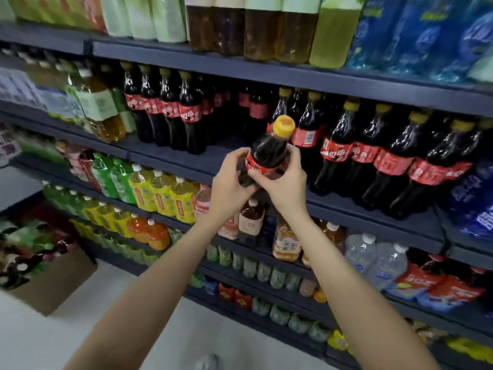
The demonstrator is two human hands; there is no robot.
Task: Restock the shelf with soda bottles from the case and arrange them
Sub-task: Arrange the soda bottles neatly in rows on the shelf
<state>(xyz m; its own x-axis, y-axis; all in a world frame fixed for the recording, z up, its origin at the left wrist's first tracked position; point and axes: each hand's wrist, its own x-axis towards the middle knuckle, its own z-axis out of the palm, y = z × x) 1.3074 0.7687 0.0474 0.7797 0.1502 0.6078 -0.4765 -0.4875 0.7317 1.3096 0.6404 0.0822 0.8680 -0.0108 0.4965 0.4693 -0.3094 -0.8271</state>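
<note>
Left grip: the left hand (229, 180) curls its fingers round the left flank of the soda bottle (268, 153), at and just under the red label, thumb on the near face.
Right grip: the right hand (284, 184) wraps the bottle's right flank at the same height, fingers closed on the label; the two hands meet under the bottle's lower body.
Held bottle: dark cola with a yellow cap (283, 126), tilted so the cap leans up and to the right, away from both wrists; neck and cap stand clear above the grip, the base is hidden behind the hands.
Shelf: the dark shelf board (186, 162) lies just beyond and slightly below the grip; the bottle is in the air in front of it, not resting on it.
Gap: straight behind the grip there is an open stretch of shelf between two groups of bottles.
Left row: cola bottles (170, 110) stand upright to the upper left of the grip.
Right row: cola bottles with yellow caps (373, 156) stand just to the right of the grip, the nearest one close beside the held cap.
Case: a cardboard case (45, 271) with bottles sits on the floor (40, 340), well below and left of the grip.
</note>
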